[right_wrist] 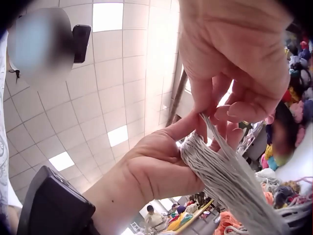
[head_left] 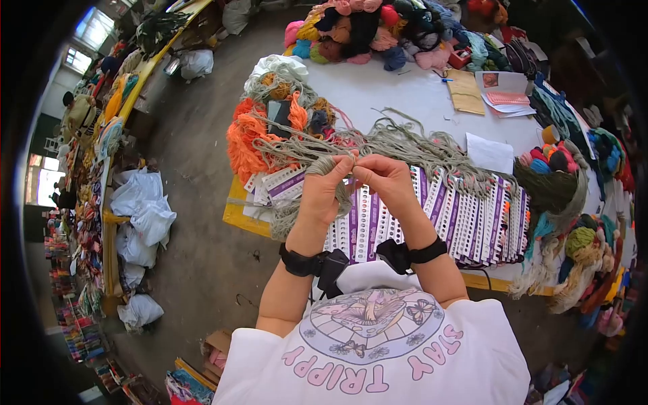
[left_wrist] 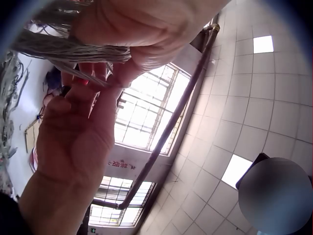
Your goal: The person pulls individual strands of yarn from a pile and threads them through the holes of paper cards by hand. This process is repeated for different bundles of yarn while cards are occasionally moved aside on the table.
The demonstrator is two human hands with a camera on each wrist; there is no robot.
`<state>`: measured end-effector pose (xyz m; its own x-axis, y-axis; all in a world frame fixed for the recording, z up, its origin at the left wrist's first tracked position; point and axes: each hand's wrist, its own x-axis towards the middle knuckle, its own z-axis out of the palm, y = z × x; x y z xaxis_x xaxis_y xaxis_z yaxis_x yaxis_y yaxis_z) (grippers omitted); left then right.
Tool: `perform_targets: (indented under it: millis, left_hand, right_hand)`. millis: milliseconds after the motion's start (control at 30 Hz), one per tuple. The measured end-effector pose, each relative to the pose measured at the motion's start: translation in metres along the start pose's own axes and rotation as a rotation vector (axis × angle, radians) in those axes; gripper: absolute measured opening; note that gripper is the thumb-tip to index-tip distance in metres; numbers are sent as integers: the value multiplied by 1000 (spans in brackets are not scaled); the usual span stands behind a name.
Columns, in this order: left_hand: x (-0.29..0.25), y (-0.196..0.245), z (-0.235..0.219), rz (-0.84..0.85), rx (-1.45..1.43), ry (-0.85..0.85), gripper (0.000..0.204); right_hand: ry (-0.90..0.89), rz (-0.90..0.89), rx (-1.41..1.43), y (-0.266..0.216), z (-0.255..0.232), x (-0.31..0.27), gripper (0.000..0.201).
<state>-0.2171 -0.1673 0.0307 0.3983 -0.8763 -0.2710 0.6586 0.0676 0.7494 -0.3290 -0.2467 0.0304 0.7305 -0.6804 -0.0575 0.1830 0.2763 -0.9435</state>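
Note:
A skein of grey-green yarn (right_wrist: 222, 171) runs through my left hand (head_left: 322, 192), which grips it near its looped end. In the right wrist view, finger and thumb of my right hand (right_wrist: 239, 63) pinch a thin strand pulled out at the top of the skein. Both hands meet fingertip to fingertip above the table's front edge. From the left wrist, the yarn bundle (left_wrist: 73, 49) lies under the left thumb, with the right hand (left_wrist: 78, 142) close below. More grey-green yarn (head_left: 418, 148) lies spread on the table beyond the hands.
Purple-and-white punched thread cards (head_left: 364, 223) line the table's front edge. Orange yarn (head_left: 246, 145) and a dark phone (head_left: 278, 116) lie at left. Coloured yarn balls (head_left: 371, 30) pile at the back. A white paper (head_left: 489, 154) and brown envelope (head_left: 466, 91) lie at right.

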Motion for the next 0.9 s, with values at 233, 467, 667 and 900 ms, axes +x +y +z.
perform_targets:
  millis: [233,467,667,900]
  left_hand:
    - [1,0,17,-13,-87,-25,14]
    - [3,-9,25,21,5,-28,15]
    - [6,-12,16,-14,-77,5,13]
    - [3,-13,23,56,8,-28,13]
  right_hand:
    - [145,18,23,-2,-16,-8,16]
    - [155,-61,-30,4,-16,-10,13]
    - [160,-82,-21,-11,-12,-15,11]
    - [141,-236,-107,0,-12,-13,12]
